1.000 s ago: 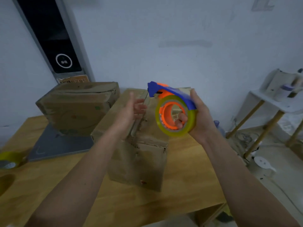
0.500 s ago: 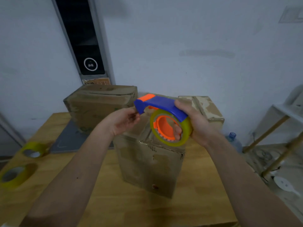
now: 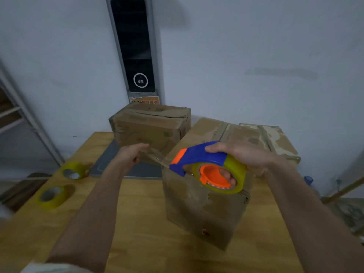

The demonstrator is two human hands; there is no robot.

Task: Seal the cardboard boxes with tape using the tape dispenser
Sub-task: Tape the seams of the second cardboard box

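1. Two hands, both busy. The right hand is clamped over the tape dispenser, palm on the blue handle, fingertips showing through the orange hub. The left hand is pinched narrow on the free end of the tape strip, which is drawn out to the left of the dispenser's nose.
2. The dispenser sits at the near edge of the front box, at top-edge height. Contact with the cardboard cannot be told.
3. Risk: the clear strip hangs in the air between pinch and nose. If tension drops it will likely fold and stick to itself or to the fingers.
4. Risk: the strip runs sideways off the box, not along the centre seam. Laid down from this angle, it would probably cross the seam crooked and leave the flaps partly open.
5. Risk: the front box is tall and stands unheld. A hard pull on the dispenser could slide or tip it on the wooden table.
6. Risk: the box tops look worn, with torn old tape. New tape may grip poorly there.
7. Around: the left rear box stands just behind the left hand, on a grey plate, and limits any further pull leftward. The right rear box sits close behind the right hand.
8. Two spare tape rolls lie at the table's left, the farther roll and the nearer roll. Both are well apart from the work.
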